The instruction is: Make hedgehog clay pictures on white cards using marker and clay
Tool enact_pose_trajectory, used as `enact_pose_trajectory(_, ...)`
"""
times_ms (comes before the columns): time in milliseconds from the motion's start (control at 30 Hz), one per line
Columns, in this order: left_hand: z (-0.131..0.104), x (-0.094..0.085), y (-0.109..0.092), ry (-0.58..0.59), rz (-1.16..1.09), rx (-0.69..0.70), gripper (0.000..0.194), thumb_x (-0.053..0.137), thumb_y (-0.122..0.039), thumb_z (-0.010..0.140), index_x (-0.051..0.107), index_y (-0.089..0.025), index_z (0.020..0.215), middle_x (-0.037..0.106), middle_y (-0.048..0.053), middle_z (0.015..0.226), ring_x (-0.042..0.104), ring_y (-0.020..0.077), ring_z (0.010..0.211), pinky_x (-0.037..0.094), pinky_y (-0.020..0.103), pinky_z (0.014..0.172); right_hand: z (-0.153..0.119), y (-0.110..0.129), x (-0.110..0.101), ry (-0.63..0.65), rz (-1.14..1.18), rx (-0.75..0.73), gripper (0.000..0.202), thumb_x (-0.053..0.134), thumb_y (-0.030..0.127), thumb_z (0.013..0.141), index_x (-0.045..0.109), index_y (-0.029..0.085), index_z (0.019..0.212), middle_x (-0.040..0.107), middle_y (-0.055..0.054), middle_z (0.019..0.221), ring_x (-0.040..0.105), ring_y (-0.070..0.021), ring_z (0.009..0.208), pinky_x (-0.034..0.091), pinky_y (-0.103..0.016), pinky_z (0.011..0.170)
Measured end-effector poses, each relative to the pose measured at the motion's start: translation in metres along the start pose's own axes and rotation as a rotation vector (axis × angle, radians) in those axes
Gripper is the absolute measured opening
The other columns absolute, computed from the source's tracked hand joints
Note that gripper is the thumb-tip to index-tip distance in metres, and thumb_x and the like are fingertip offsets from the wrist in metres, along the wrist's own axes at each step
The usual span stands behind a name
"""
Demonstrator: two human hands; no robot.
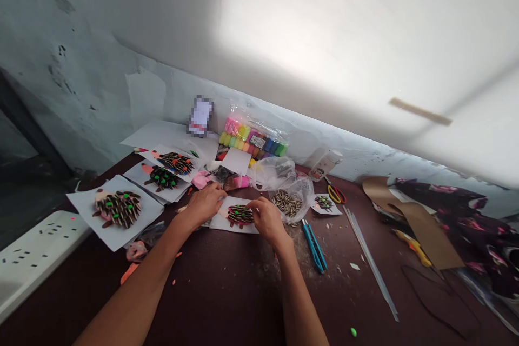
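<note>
A small white card [221, 223] lies flat on the dark table with a hedgehog figure [240, 214] on it, its back made of striped sunflower seeds and green dots. My left hand [206, 204] has its bent fingers at the card's upper left edge, holding it. At the right end of the figure, my right hand [267, 220] is closed in a pinch; whatever its fingertips hold is too small to make out. Just right of that hand, a clear plastic bag [303, 193] lies open with loose sunflower seeds [287, 204] inside.
More seed hedgehog cards lie left [117, 209] and right [324, 204]. Behind are a pack of coloured clay [255, 140] and a white cup [324, 165]. Blue-handled tweezers or pliers [314, 247], scissors [335, 193], clear sticks [373, 265] and a power strip [36, 259] surround the work.
</note>
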State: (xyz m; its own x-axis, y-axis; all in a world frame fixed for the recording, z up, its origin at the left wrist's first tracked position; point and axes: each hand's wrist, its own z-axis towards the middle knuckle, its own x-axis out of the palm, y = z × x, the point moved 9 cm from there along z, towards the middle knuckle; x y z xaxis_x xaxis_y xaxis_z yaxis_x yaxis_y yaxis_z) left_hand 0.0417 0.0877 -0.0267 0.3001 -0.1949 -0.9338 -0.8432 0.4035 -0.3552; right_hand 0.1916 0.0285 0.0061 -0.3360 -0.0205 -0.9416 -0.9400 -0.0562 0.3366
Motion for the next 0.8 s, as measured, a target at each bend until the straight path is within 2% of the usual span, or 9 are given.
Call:
enact_pose_trajectory(400,-0.0006,-0.0010,-0.0008,-0.003,-0.001,-0.005,0.034,0.047,-0.020,0.090,0.069,-0.027,0.115,0.059,0.006,0.124,0.062,0.0206,0.105,0.050,0.031,0.084,0.0009,0.0007,0.0021,0.008,0.037,0.007,0.033,0.051,0.004,0.084,0.075,0.021,0.098,0.069,-0.005,0.096,0.063,-0.0165,0.088,0.041,-0.023,0.076)
enact_pose_trajectory(800,0.0002,0.0002,-0.0002,-0.001,0.011,0.002,0.033,0.046,-0.021,0.090,0.069,-0.027,0.114,0.059,0.006,0.125,0.063,0.0200,0.104,0.050,0.030,0.082,-0.0009,-0.0015,0.0016,-0.003,-0.046,0.034,0.033,0.051,0.012,0.088,0.074,0.025,0.107,0.069,-0.006,0.101,0.064,-0.0173,0.089,0.041,-0.024,0.075)
